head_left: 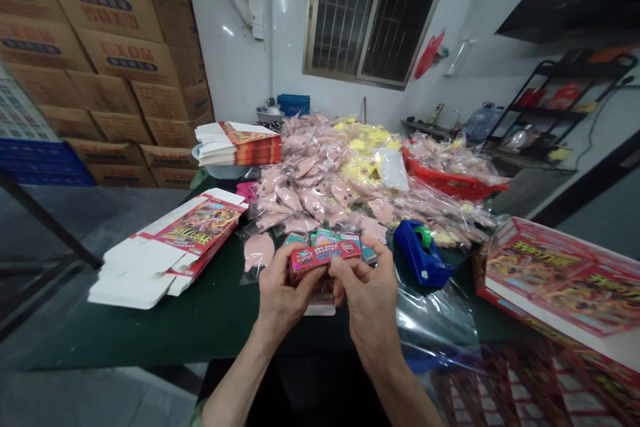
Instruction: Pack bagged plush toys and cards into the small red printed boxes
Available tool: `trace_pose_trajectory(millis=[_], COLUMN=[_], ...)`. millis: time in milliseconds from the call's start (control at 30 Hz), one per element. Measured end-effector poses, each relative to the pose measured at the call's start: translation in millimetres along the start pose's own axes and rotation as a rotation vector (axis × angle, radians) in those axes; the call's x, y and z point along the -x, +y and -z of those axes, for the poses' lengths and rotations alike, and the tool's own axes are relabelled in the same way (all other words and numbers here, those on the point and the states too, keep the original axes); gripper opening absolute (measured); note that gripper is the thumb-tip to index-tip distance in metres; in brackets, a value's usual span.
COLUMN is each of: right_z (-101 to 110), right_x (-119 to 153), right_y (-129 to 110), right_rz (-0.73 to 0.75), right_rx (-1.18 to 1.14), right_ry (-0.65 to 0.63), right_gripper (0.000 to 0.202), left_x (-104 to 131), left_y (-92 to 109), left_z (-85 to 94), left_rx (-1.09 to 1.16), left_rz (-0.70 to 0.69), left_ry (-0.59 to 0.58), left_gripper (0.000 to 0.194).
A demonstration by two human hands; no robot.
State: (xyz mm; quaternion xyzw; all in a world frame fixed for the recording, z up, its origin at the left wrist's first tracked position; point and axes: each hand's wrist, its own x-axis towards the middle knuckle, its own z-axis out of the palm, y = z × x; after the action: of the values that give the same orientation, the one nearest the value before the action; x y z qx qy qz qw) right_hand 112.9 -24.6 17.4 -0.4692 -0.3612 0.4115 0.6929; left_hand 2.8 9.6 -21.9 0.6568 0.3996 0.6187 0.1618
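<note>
A small red printed box [325, 256] is held up at the middle of the green table. My left hand [281, 287] grips its left end, thumb below and fingers behind. My right hand [369, 283] is closed on the right part, its thumb and forefinger pinching the lower front edge. Teal and pink printed packets [324, 237] show just behind the box. Under the hands lies a partly hidden printed piece with a white edge [320, 310]. A bagged pink item [259, 251] rests left of my left hand.
Flat printed cartons [200, 223] lie left. Bagged pink and yellow items [320, 180] are heaped behind. A blue tape dispenser [423, 260], clear plastic [440, 320] and a large red box [560, 273] are at the right. Further back stands a red basket [445, 181].
</note>
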Motion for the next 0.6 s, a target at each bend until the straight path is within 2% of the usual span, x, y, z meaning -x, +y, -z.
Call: trace_pose_trajectory(millis=[167,333,600], right_z=[2,8,16], right_x=[-5,-9,-11], right_y=[1,0,-19], right_rz=[-0.001,-0.025,-0.065], right_rx=[0.128,0.287,0.454], right_ry=[0.012,-0.072,-0.148], right_gripper=[0.050,0.040,0.034], left_x=[0,1,8], left_y=[0,4,10], left_z=[1.6,1.8,3.3], left_rx=[-0.012,-0.067,-0.065], left_rz=[-0.101,-0.171,-0.242], left_ry=[0.020,0.047,0.037], left_gripper=[0.029,0.025,0.027])
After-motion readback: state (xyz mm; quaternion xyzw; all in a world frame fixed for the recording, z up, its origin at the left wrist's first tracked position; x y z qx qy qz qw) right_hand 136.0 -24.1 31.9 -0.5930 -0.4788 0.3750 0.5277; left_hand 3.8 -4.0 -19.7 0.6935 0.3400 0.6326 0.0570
